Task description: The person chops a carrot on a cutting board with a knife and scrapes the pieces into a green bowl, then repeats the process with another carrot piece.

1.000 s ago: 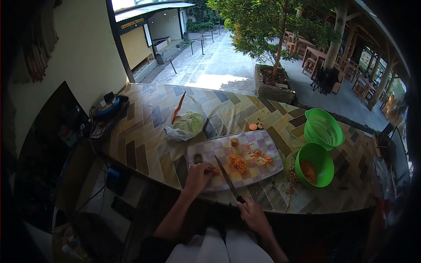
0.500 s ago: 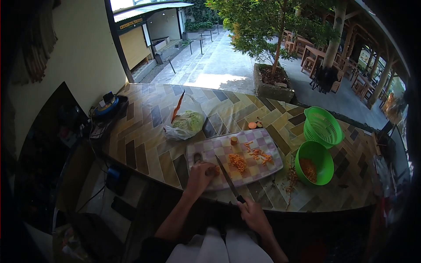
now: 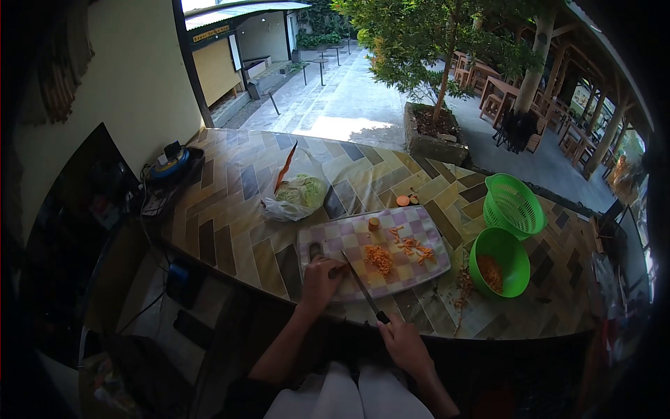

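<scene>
My right hand (image 3: 406, 347) is wrapped around the black handle of a kitchen knife (image 3: 364, 293). The blade slants up and left over the cutting board (image 3: 328, 237), which has a pale checkered pattern. My left hand (image 3: 321, 283) is closed at the board's left end, near the blade; its fingertips are pressed together and hide what is in them. Right of the blade lies a heap of finely chopped carrot (image 3: 377, 259). Carrot sticks (image 3: 417, 248) are scattered farther right, and a short carrot chunk (image 3: 373, 223) stands at the board's far side.
A green bowl (image 3: 518, 262) with orange bits inside stands right of the board, against a green colander (image 3: 513, 202). Peelings (image 3: 463, 286) lie beside it. A cabbage in a plastic bag (image 3: 301, 194) and a thin carrot (image 3: 286, 166) are behind the board. Carrot ends (image 3: 403, 200) lie nearby.
The orange bit that showed beside my left fingertips is now out of sight. Both hands and the knife stay in nearly the same place; the view has shifted slightly.
</scene>
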Demonstrator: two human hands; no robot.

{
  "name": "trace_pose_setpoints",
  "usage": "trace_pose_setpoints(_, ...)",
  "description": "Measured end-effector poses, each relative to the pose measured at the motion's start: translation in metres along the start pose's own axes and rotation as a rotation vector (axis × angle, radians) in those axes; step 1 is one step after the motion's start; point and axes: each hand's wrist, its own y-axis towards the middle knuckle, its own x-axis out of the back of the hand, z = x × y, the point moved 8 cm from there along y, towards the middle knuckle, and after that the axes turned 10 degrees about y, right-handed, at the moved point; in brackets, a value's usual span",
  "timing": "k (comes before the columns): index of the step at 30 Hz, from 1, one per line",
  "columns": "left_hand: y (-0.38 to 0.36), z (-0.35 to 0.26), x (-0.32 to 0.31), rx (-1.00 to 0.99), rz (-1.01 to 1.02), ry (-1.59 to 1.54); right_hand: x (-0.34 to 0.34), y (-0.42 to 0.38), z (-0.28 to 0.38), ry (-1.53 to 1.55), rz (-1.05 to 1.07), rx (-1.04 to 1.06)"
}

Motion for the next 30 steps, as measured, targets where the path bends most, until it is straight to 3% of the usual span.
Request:
trace_pose_setpoints(10,-0.002,0.003,-0.001,-0.027,-0.071,0.013,0.002,0.000,-0.007,0.022,-0.037,-0.002)
trace_pose_setpoints(30,-0.006,0.006,-0.002,0.108,-0.058,-0.009,0.003,0.001,0.000,0.022,0.009,-0.024)
